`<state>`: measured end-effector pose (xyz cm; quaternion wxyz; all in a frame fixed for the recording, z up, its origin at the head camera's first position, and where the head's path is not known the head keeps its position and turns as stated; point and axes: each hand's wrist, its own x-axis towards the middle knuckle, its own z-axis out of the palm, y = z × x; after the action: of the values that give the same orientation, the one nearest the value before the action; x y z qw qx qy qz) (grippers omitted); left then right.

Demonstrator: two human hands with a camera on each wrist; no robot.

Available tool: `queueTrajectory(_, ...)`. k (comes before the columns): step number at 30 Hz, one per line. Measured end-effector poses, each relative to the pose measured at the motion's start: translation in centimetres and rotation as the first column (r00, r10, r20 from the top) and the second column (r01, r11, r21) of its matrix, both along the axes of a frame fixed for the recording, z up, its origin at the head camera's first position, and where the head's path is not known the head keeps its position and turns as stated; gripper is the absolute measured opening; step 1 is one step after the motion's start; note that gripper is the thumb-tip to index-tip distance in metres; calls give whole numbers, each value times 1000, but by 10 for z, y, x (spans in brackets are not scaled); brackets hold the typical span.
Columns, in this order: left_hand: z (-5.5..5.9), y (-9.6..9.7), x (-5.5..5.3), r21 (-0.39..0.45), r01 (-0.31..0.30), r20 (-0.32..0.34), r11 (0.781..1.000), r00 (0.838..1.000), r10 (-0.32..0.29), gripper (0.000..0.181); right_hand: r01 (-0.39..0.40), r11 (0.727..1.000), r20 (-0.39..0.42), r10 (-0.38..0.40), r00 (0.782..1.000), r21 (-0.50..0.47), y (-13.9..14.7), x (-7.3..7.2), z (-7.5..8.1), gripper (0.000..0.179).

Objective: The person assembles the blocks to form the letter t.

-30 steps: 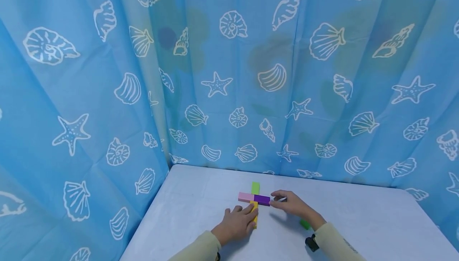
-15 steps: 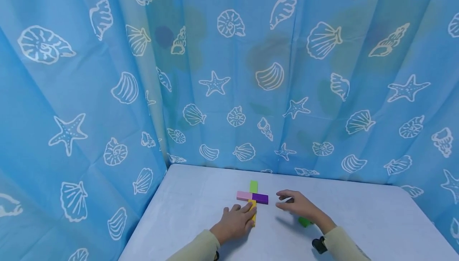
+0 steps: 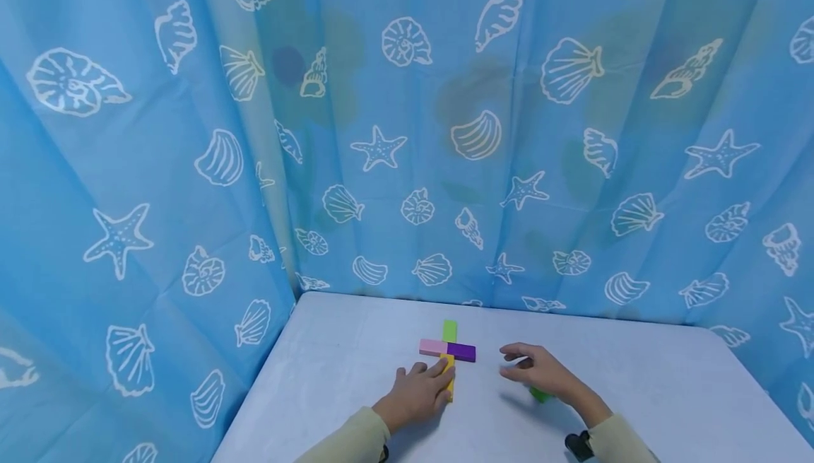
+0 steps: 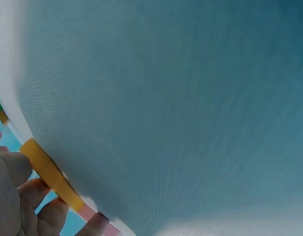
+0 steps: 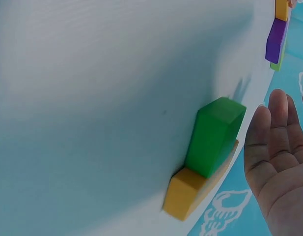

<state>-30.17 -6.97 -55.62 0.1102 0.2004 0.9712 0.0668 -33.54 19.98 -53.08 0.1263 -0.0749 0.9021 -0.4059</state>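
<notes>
On the white table, a pink block (image 3: 433,347) and a purple block (image 3: 461,353) lie end to end. A light green block (image 3: 450,331) extends behind them and a yellow block (image 3: 448,378) in front, forming a cross. My left hand (image 3: 413,396) holds the yellow block, thumb near one end and fingers along it; in the left wrist view the yellow piece (image 4: 50,173) shows a seam. My right hand (image 3: 540,371) hovers right of the purple block, fingers loosely extended, holding nothing. Nearest to it are a green block (image 5: 215,135) and an orange-yellow block (image 5: 184,192), partly hidden in the head view.
A white cloth (image 3: 356,329) covers the table. Blue curtains (image 3: 407,237) with white shell prints hang behind the table and along its left side. A dark wrist strap (image 3: 579,444) sits at the right sleeve.
My right hand has left the purple block's end and moved right, towards the green block. My left hand stays on the yellow block. The head view has shifted slightly.
</notes>
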Motion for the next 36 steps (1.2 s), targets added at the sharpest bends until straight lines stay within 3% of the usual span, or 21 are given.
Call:
queueTrajectory(9, 0, -1, 0, -2, 15, -11, 1000, 1000, -15, 51, -20, 999, -4, 20, 1000, -33, 25, 8, -5, 55)
queueTrajectory(23, -2, -1, -1, -13, 18, -24, 1000, 1000, -18, 51, 80, 997, -1, -80, 997, -20, 44, 17, -9, 56)
queueTrajectory(27, -2, -2, 0, -11, 20, -27, 1000, 999, -20, 52, 46, 998, -2, -46, 999, -36, 49, 20, -10, 57)
queueTrajectory(31, -3, -3, 0, -10, 22, -25, 1000, 999, -22, 51, -35, 998, -21, 34, 999, -48, 56, 25, -13, 57)
queueTrajectory(36, -3, -2, 0, -11, 19, -26, 1000, 999, -20, 52, -55, 998, -91, 56, 994, 8, 60, 29, -17, 54)
